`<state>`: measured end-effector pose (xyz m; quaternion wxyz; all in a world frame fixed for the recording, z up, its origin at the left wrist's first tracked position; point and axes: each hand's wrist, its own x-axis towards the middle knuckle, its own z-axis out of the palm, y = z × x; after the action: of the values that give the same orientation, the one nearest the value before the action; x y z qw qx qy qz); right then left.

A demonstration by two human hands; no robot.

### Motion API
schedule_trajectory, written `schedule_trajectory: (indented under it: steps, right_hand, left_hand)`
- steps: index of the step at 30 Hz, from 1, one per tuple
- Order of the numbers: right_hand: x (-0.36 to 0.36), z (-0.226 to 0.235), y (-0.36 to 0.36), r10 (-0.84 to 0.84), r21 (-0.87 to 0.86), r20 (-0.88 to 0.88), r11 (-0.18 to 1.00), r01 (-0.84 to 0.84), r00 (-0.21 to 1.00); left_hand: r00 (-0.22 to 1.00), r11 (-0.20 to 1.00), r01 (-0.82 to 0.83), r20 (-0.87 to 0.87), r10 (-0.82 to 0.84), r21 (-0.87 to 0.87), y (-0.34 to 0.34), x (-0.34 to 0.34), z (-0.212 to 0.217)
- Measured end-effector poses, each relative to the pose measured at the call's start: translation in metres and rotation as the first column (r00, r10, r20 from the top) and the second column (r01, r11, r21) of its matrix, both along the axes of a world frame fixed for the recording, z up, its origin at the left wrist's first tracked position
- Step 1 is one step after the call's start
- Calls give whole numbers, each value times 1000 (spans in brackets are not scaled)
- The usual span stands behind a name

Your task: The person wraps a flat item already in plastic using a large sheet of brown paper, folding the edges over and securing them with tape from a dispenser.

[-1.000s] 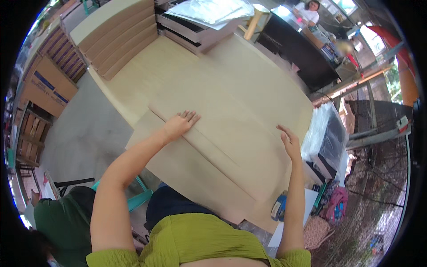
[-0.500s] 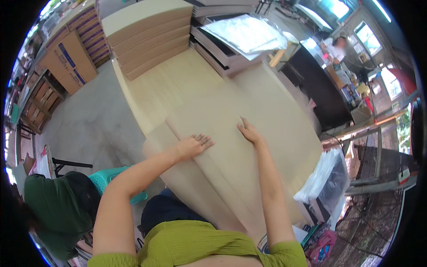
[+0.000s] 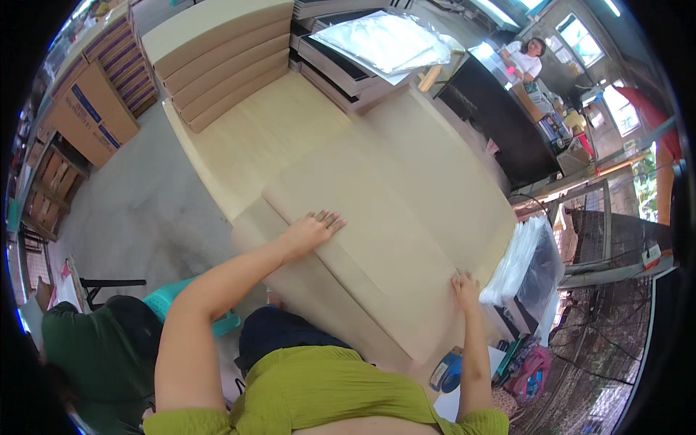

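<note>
A large brown cardboard sheet [image 3: 348, 196] lies across the pale wooden table in front of me, with a folded panel along its near left side. My left hand [image 3: 313, 233] rests on it near the fold line, palm down and fingers stretched out. At the right edge of the folded panel, my right hand [image 3: 465, 290] has its fingers bent around the cardboard's edge. A blue-and-black roll, seemingly tape [image 3: 446, 371], lies beside my right forearm. How far the fingers of my right hand reach under the edge is hidden.
Stacked flat cardboard [image 3: 225, 61] stands at the table's far left. Beyond it are dark-edged boards under clear plastic wrap [image 3: 380, 43]. Plastic-wrapped items [image 3: 518, 268] stand at the right. A green stool [image 3: 170, 293] and a seated person [image 3: 94, 348] are at left; another person [image 3: 523, 58] is far right.
My right hand has moved right and nearer to me, from the middle of the cardboard to its right edge. The left hand stays nearly in place. The view has shifted slightly.
</note>
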<state>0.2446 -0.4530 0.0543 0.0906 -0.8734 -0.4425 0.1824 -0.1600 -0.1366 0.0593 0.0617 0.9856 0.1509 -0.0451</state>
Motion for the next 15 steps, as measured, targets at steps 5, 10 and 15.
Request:
schedule_trajectory:
  steps: [5,10,15]
  right_hand:
    - [-132,28,24,9,348,120,936,-50,993]
    - [-225,31,95,228,238,169,935,-265,959]
    - [-228,31,104,365,6,280,924,-382,888]
  left_hand:
    - [999,999,37,-38,-36,36,5,1,2]
    - [991,996,89,-106,-86,20,6,11,21]
    - [994,996,88,-68,-87,15,6,3,34]
